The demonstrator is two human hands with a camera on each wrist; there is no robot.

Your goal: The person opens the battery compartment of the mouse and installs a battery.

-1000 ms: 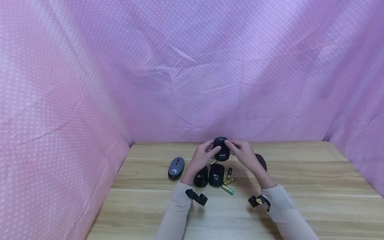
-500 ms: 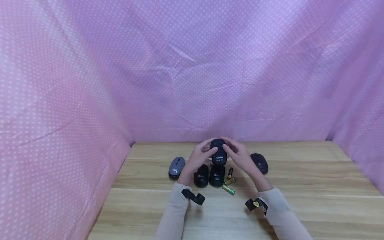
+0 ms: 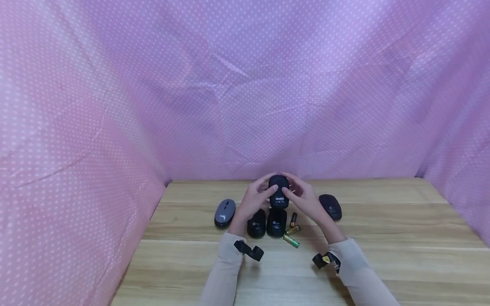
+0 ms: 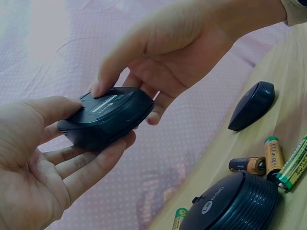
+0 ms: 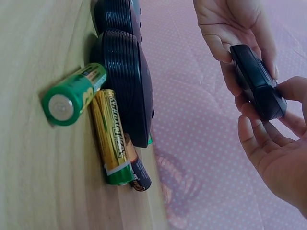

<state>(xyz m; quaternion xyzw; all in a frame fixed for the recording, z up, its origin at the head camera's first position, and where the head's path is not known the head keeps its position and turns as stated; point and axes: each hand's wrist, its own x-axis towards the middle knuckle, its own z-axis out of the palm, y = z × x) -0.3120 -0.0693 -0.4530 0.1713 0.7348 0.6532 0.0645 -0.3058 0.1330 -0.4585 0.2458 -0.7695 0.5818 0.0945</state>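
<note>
The held mouse [image 4: 108, 120] is raised above the table [image 3: 363, 229], close to its far edge, with the labelled underside facing the person. The left hand [image 3: 254, 200] grips one side: thumb on the underside, fingers supporting the opposite face. The right hand [image 3: 306, 203] grips the other side, its thumb also on the underside. From here, the grip is narrow at both sides.

Nearer the person, a black mouse [image 3: 256, 226] and a second black mouse [image 3: 276, 226] rest side by side. Just right of the second lie a dark battery [image 3: 293, 219], a gold battery [image 3: 292, 230] and a green battery [image 3: 291, 241]. Outermost, a grey mouse [image 3: 225, 213] rests at left and a dark mouse [image 3: 330, 207] at right. Pink dotted cloth [image 3: 245, 127] hangs behind.
</note>
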